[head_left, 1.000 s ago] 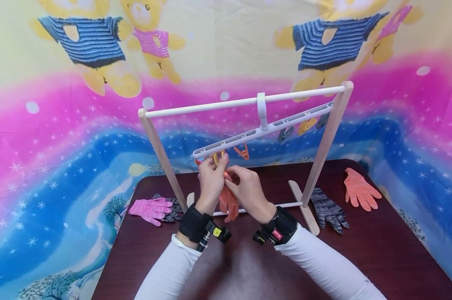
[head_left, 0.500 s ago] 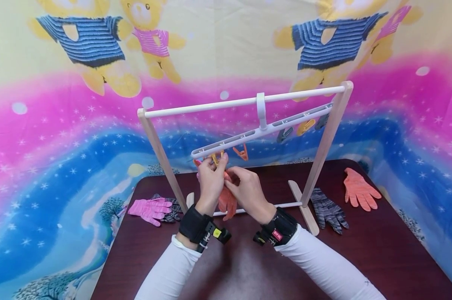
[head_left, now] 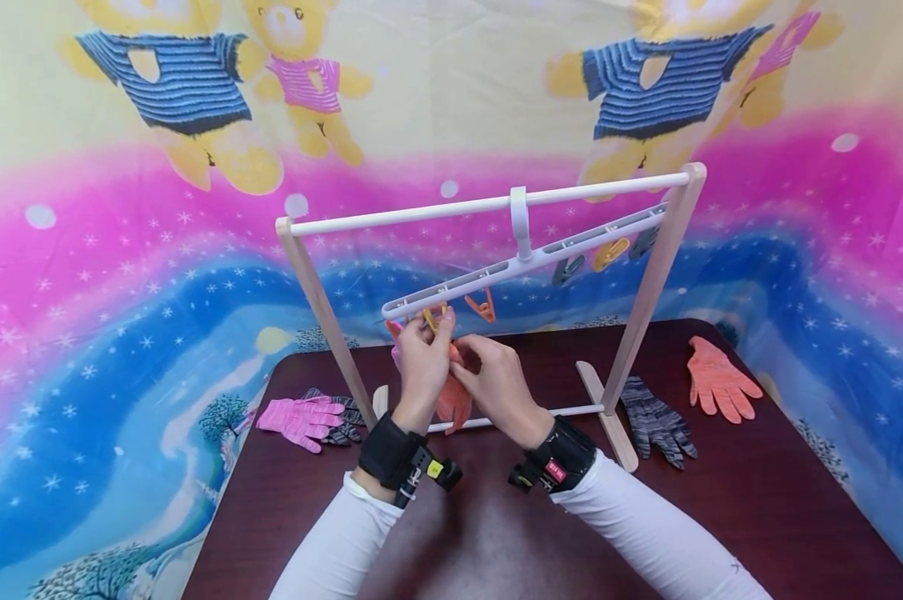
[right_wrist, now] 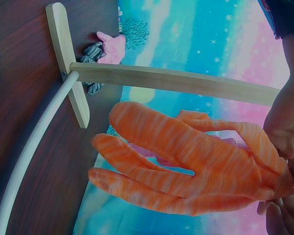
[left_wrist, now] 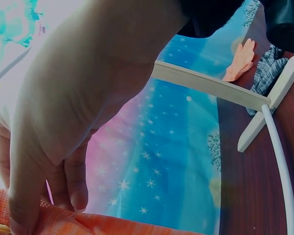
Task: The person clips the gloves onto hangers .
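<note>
High at the left end of a white clip hanger (head_left: 451, 287), my left hand (head_left: 421, 367) pinches a yellow clothespin (head_left: 435, 317). Beside it, my right hand (head_left: 492, 375) holds the cuff of an orange knit glove (right_wrist: 220, 171) between thumb and fingers. That glove dangles fingers down beneath my hands. In the left wrist view, a thumb presses on the orange cuff (left_wrist: 54, 220). Whether the clothespin's tips bite the cuff is hidden by the fingers. A pink glove (head_left: 396, 350) hangs behind my left hand, mostly covered.
A wooden stand (head_left: 639, 300) with a white top rod (head_left: 421, 213) bears the hanger, which tilts down leftward. An orange clothespin (head_left: 483, 307) and several others hang from it. On the table lie pink (head_left: 301, 421), dark grey (head_left: 657, 421) and orange (head_left: 721, 379) gloves.
Both hands stay nearly in place. The yellow clothespin has tilted slightly in the left fingers, and the dangling orange glove has shifted a little. The hanger's left end has moved very slightly left.
</note>
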Demonstrator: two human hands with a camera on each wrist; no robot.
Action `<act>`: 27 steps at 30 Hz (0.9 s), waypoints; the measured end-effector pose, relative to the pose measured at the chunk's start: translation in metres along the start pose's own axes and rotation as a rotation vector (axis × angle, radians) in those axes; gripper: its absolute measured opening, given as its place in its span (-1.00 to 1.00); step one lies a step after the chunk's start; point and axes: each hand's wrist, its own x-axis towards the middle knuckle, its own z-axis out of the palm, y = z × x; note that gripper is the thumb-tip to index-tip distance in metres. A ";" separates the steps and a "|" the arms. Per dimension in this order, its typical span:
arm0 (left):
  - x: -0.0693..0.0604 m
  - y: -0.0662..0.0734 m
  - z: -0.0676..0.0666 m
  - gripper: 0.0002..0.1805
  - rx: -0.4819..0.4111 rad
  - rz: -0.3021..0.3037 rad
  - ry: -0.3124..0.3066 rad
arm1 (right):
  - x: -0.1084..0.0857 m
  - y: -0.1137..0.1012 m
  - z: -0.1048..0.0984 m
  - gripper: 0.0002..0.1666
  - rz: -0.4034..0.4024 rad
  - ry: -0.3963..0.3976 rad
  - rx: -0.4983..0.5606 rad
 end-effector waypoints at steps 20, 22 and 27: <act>-0.005 -0.010 0.000 -0.61 -0.029 -0.035 -0.077 | -0.004 0.009 0.001 -0.75 0.036 -0.040 0.002; -0.005 -0.011 0.000 -0.61 -0.010 -0.036 -0.072 | -0.004 0.010 0.001 -0.75 0.037 -0.043 -0.001; -0.007 -0.014 -0.001 -0.51 0.027 -0.042 -0.071 | -0.005 0.010 0.001 -0.74 0.035 -0.048 -0.013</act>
